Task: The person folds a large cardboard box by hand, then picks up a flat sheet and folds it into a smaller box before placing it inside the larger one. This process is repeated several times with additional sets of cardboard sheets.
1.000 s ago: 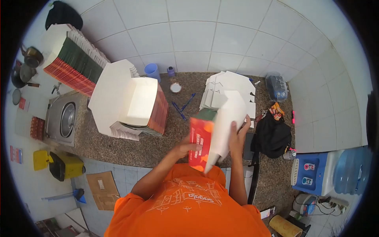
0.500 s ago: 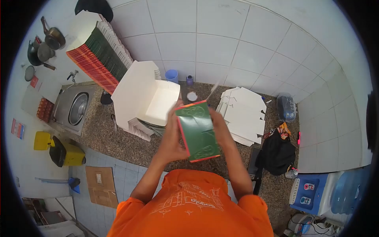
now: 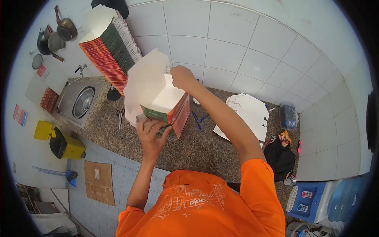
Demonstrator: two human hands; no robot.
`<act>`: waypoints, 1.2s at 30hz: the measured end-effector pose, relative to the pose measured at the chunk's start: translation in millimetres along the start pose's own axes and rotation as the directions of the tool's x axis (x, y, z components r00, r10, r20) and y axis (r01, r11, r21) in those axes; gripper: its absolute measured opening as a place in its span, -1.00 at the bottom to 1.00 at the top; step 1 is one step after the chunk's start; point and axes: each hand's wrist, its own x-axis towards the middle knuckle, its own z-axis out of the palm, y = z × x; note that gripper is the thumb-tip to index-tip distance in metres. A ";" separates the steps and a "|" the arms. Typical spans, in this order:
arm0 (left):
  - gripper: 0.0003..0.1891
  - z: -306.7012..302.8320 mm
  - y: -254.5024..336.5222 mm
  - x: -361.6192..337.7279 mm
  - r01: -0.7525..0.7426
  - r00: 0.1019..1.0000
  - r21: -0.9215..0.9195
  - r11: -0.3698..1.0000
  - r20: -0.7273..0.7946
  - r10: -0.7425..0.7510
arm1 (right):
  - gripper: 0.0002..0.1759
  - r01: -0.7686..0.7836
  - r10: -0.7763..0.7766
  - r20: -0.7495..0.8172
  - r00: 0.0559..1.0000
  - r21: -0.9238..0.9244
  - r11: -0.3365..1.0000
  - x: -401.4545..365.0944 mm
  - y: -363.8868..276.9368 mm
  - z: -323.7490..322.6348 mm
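My left hand is at the near lower edge of a stack of open boxes, thumb and fingers apart, touching the stack's underside. My right hand is closed at the far corner of the top box, which is white inside with green and red outside; what its fingers pinch there is hidden. Left of the boxes leans a stack of white cardboard sheets.
A tall stack of red and green boxes stands behind at the left. Flat white sheets, blue pens, scissors, a black bag and a sink are along the counter.
The green box held between both hands has gone onto the stack at the left. Both hands have moved left, the right one to the far corner. The blue pens have come into view.
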 end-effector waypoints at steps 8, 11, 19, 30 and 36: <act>-0.81 2.9 3.6 7.7 0.076 0.997 0.044 0.996 -0.006 -0.076 | -0.72 -0.128 0.126 -0.119 0.985 -0.009 0.992 -19.5 -18.2 -3.8; -0.80 5.8 4.7 10.8 0.072 0.996 0.061 0.996 0.044 -0.074 | -0.74 0.036 -0.104 -0.454 0.885 -0.156 0.987 -31.5 -21.2 -4.2; -0.50 -5.7 -14.7 6.7 0.182 0.982 0.110 0.977 0.021 -0.185 | -0.60 0.265 -0.360 0.403 0.842 0.271 0.925 -120.6 -69.3 -46.6; -0.07 23.7 -35.9 -19.6 0.441 0.895 0.049 0.896 0.049 -0.443 | -0.71 0.322 -0.315 -0.069 0.947 0.148 0.935 -92.6 -127.7 16.8; -0.05 27.9 -38.5 -24.0 0.438 0.898 -0.071 0.896 0.087 -0.432 | -0.63 0.192 -0.180 -0.080 0.980 0.172 0.966 -97.4 -139.9 34.9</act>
